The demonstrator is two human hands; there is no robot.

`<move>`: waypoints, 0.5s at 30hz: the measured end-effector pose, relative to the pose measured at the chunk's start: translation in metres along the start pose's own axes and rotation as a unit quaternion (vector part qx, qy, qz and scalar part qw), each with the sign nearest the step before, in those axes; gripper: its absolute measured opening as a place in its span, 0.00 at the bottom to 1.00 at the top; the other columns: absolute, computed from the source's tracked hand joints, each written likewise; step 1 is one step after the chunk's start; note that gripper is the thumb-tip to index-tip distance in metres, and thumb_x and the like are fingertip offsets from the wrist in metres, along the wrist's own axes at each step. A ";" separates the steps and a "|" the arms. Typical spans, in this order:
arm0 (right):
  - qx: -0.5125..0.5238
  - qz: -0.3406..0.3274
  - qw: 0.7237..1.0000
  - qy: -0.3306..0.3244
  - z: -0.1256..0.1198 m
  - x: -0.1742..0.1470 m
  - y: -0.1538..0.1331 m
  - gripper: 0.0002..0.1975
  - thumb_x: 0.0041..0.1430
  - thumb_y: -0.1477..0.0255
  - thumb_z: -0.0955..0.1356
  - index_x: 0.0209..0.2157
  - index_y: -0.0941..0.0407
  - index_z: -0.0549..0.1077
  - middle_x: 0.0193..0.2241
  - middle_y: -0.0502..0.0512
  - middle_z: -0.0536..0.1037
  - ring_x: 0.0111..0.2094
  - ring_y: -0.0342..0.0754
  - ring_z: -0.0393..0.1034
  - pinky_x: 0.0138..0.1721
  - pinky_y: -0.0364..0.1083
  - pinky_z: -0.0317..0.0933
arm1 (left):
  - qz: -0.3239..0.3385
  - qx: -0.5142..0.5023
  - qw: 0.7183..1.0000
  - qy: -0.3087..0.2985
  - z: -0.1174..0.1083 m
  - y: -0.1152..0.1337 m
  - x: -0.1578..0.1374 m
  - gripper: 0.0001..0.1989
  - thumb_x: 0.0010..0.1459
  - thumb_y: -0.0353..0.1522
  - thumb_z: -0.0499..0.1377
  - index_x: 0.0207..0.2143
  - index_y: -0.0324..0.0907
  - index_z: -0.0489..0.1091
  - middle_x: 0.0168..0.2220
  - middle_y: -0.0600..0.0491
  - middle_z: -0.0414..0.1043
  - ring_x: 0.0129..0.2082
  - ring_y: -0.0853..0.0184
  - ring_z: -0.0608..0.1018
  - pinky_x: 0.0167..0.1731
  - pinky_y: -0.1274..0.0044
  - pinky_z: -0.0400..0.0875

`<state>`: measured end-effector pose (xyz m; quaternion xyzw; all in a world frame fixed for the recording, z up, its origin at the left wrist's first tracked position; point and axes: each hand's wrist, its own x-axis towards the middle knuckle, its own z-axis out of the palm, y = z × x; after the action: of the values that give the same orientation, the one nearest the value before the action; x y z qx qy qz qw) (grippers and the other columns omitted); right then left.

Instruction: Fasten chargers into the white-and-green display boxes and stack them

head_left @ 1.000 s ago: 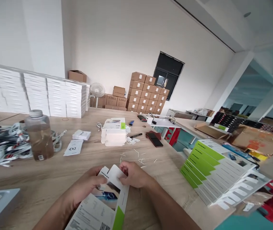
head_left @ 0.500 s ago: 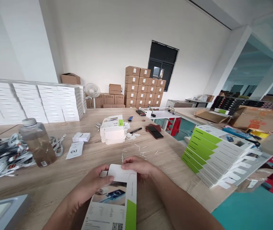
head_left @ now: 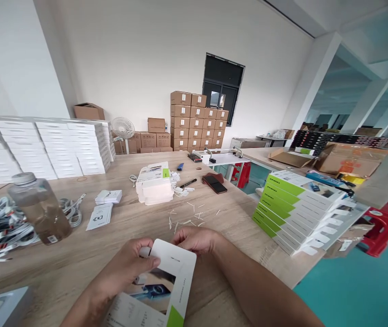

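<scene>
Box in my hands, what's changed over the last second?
Your right hand has shifted from the front of the white flap to behind its far edge, leaving more of the flap showing. Your left hand still holds the box, thumb on its front; the bottle hasn't moved on the table.

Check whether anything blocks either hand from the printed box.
Nothing visible does. The left hand already grips the printed box, thumb on its front. The right hand is at the far edge, its fingertips partly hidden behind the flap.

A wood-grain table bears a bottle, cables, a marker and stacked boxes
</scene>
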<state>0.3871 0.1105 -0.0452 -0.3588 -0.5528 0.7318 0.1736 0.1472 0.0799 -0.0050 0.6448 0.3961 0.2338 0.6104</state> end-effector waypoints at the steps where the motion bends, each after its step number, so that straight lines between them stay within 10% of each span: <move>1: -0.021 -0.003 1.000 0.010 0.000 -0.002 -0.002 0.13 0.46 0.69 0.74 0.36 0.57 0.79 0.21 0.43 0.75 0.16 0.35 0.62 0.18 0.36 0.52 | 0.000 -0.001 1.000 0.003 0.001 0.000 0.000 0.17 0.49 0.39 0.66 0.39 0.38 0.75 0.32 0.48 0.81 0.32 0.56 0.81 0.29 0.74 0.71; 8: -0.189 -0.033 0.977 0.094 -0.004 -0.010 -0.013 0.12 0.48 0.66 0.71 0.34 0.57 0.79 0.21 0.45 0.74 0.17 0.38 0.63 0.18 0.37 0.54 | -0.019 -0.013 1.000 0.006 0.001 -0.002 0.003 0.17 0.47 0.40 0.68 0.36 0.39 0.76 0.30 0.51 0.80 0.27 0.62 0.79 0.24 0.78 0.67; 15: -0.338 -0.075 0.868 0.356 -0.027 -0.016 -0.014 0.13 0.56 0.66 0.66 0.24 0.57 0.77 0.21 0.51 0.75 0.23 0.43 0.67 0.27 0.42 0.59 | -0.044 -0.052 0.995 0.066 -0.004 -0.015 0.009 0.18 0.49 0.45 0.65 0.32 0.38 0.76 0.28 0.49 0.80 0.28 0.59 0.79 0.26 0.76 0.68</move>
<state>0.4160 0.1234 -0.0298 -0.5894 -0.6922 0.3075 0.2808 0.1460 0.0884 -0.0210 0.5775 0.4512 0.2690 0.6250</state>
